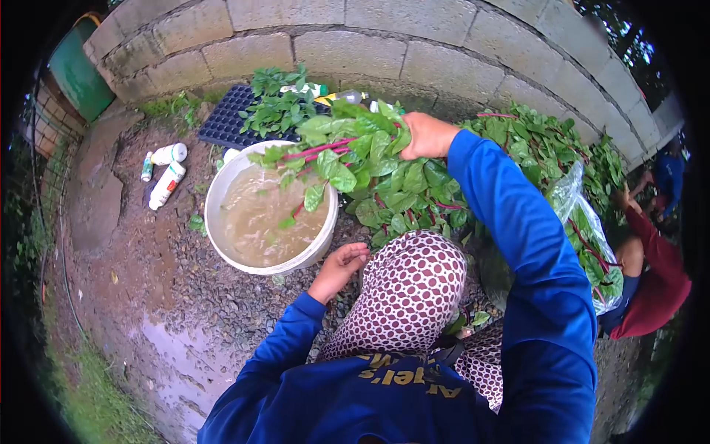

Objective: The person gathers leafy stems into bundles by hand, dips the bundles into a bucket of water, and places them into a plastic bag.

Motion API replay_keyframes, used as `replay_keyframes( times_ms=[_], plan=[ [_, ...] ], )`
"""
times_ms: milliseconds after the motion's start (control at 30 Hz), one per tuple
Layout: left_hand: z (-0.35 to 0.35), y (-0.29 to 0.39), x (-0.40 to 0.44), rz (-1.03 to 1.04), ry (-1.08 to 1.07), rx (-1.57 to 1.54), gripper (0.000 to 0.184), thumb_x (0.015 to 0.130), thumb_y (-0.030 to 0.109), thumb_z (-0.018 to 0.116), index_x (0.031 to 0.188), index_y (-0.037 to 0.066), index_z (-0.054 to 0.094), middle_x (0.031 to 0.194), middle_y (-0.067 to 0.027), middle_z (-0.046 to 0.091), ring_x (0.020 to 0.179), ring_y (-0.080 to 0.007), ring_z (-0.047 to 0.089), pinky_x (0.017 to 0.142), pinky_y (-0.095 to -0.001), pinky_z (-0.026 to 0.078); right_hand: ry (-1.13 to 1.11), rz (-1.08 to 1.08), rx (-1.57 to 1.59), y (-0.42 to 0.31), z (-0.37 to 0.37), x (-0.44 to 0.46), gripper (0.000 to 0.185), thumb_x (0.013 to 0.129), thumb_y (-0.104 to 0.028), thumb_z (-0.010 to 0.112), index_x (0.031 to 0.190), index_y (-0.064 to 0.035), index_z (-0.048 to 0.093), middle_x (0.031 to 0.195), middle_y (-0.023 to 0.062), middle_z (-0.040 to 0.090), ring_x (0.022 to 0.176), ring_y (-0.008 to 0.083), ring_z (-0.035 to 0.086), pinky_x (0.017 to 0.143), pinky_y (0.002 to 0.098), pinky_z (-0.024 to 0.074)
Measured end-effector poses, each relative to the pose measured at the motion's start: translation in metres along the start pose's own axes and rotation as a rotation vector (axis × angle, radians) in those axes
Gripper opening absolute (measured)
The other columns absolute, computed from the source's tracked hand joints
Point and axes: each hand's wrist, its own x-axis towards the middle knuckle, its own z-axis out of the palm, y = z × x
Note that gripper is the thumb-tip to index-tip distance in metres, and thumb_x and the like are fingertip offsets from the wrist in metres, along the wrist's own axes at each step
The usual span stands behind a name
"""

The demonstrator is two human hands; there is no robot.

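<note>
My right hand (427, 137) is closed around a bunch of leafy greens with red stems (362, 144), held over the right rim of a white bucket (214, 214). Murky brown water (270, 222) fills much of the bucket, and some leaves hang above it. Beside the bucket's lower right, near my patterned knee (418, 274), is my left hand (342, 270); its fingers are curled, and whether they hold anything is hidden. More greens (403, 200) lie in a heap beneath and to the right of my right hand.
Bottles (168, 185) lie on the wet ground at left. A black seedling tray (222, 118) and a leafy plant (277, 103) are behind the bucket, before a block wall (347, 55). A plastic bag of greens (588, 222) and a person in red (654, 274) are at right.
</note>
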Motion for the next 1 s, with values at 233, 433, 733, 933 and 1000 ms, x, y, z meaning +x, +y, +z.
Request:
replay_keyframes(
  times_ms=[233, 433, 733, 933, 1000],
  plan=[
    [0.032, 0.058, 0.041, 0.075, -0.101, 0.152, 0.026, 0.091, 0.007, 0.054, 0.116, 0.0, 0.053, 0.109, -0.0095, 0.063, 0.101, -0.014, 0.057, 0.089, -0.0267, 0.044, 0.49, 0.151, -0.021, 0.11, -0.045, -0.109, 0.045, 0.061, -0.016, 0.07, 0.103, -0.003, 0.063, 0.088, 0.0176, 0.067, 0.083, 0.0272, 0.064, 0.079, 0.0358, 0.0487],
    [0.119, 0.169, 0.09, 0.071, -0.286, 0.512, 0.029, 0.091, 0.022, 0.055, 0.116, 0.008, 0.056, 0.11, -0.0038, 0.064, 0.095, -0.0118, 0.059, 0.077, -0.0248, 0.043, 0.894, 0.249, 0.767, 0.129, -0.066, -0.22, 0.037, 0.065, -0.001, 0.07, 0.101, 0.0012, 0.063, 0.089, 0.009, 0.066, 0.08, 0.0179, 0.061, 0.073, 0.0321, 0.0497],
    [0.371, 0.215, 0.177, 0.154, -0.505, 0.863, 0.08, 0.083, 0.057, 0.056, 0.138, 0.004, 0.033, 0.129, -0.015, 0.049, 0.11, -0.0263, 0.053, 0.087, -0.0381, 0.042, 0.992, 0.209, 1.037, 0.059, -0.182, -0.441, 0.029, 0.076, -0.005, 0.065, 0.102, 0.0045, 0.057, 0.091, 0.0153, 0.066, 0.075, 0.0252, 0.067, 0.07, 0.0383, 0.0581],
    [0.464, 0.166, 0.282, 0.302, -0.343, 0.935, 0.055, 0.081, 0.041, 0.065, 0.12, 0.005, 0.049, 0.106, -0.0101, 0.058, 0.088, -0.0196, 0.058, 0.068, -0.0342, 0.048, 1.103, 0.373, 0.768, 0.026, -0.192, -0.522, 0.037, 0.075, -0.008, 0.065, 0.109, 0.0035, 0.055, 0.096, 0.0144, 0.065, 0.08, 0.0228, 0.066, 0.074, 0.0364, 0.0561],
    [0.467, 0.16, 0.302, 0.053, -0.577, 0.692, 0.038, 0.079, 0.035, 0.068, 0.102, 0.005, 0.059, 0.086, -0.0052, 0.062, 0.071, -0.0132, 0.057, 0.059, -0.0309, 0.047, 1.081, 0.452, 0.637, 0.022, -0.184, -0.526, 0.047, 0.073, -0.007, 0.064, 0.117, 0.0013, 0.052, 0.106, 0.0118, 0.062, 0.091, 0.0209, 0.062, 0.081, 0.0351, 0.0518]
  ],
)
